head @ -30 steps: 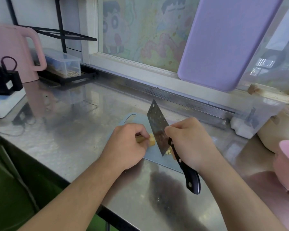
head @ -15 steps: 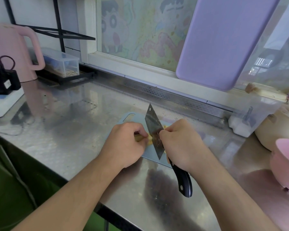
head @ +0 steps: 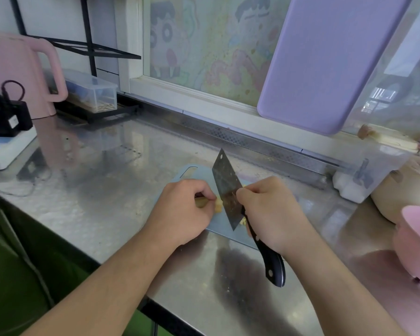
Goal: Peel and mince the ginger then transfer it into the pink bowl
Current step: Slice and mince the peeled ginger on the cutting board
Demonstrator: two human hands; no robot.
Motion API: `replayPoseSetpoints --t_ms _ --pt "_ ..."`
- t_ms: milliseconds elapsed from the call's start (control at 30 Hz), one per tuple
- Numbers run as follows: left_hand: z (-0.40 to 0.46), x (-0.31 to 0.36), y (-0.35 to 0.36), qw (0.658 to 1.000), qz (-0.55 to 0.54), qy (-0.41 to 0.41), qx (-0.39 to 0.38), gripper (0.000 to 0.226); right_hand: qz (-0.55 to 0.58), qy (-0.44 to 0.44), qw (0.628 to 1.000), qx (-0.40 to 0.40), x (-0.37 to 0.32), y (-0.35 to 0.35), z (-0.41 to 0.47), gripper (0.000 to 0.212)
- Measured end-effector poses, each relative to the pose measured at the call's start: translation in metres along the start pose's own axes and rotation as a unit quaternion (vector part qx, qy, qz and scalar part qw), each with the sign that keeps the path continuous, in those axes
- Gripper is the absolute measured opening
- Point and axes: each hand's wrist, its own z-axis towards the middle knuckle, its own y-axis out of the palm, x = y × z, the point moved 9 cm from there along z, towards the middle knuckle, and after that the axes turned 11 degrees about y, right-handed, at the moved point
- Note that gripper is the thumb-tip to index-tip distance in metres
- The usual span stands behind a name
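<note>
Pale, knobbly ginger (head: 217, 204) lies on the thin blue cutting board (head: 222, 227), long axis nine-to-three; left hand (head: 182, 214) pinches it; right hand (head: 272, 212) grips the rectangular steel cleaver (head: 227, 190), tip toward eleven; glossy pink bowl (head: 415, 243) at three on the steel tabletop (head: 102, 190).

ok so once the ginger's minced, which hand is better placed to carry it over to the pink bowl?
Right, probably. The pink bowl sits at the counter's far right, nearest the right hand, which already grips the cleaver to scoop with. The left hand pins the ginger on the opposite side.
</note>
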Motion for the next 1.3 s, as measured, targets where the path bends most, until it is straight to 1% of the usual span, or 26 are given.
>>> replayPoseSetpoints --t_ms 167,367,533,733,867,933,1000,1167,1300 --pt "0.001 -0.001 0.001 1.000 0.001 0.004 -0.003 0.013 0.019 -0.016 1.000 -0.006 -0.010 -0.007 -0.007 0.035" --pt "0.001 -0.001 0.002 1.000 -0.002 0.004 -0.003 0.016 0.013 -0.004 1.000 -0.013 -0.007 -0.001 -0.007 0.033" --pt "0.001 0.001 0.001 1.000 0.001 0.009 0.001 0.013 -0.014 -0.001 1.000 -0.010 -0.004 0.003 -0.006 0.032" --pt "0.002 0.000 0.001 1.000 0.012 0.008 -0.001 0.012 -0.041 0.031 0.998 -0.020 0.005 0.008 -0.002 0.028" --pt "-0.001 0.001 0.003 1.000 -0.004 0.010 -0.024 0.016 -0.048 0.029 0.998 -0.002 0.006 0.009 0.000 0.029" --pt "-0.001 0.002 0.005 0.999 0.002 0.021 -0.038 0.021 -0.041 0.028 0.999 -0.006 0.005 0.008 0.001 0.029" --pt "-0.001 0.001 0.006 0.999 0.004 0.025 -0.041 0.022 -0.029 0.024 0.999 -0.011 0.003 0.005 0.000 0.029" --pt "0.001 0.002 0.009 0.998 0.002 0.041 -0.042 0.017 0.010 0.017 1.000 -0.016 0.000 -0.008 -0.006 0.032" --pt "0.003 0.003 0.008 0.998 0.010 0.059 -0.031 0.013 0.012 0.014 1.000 -0.013 -0.004 -0.014 -0.011 0.033"
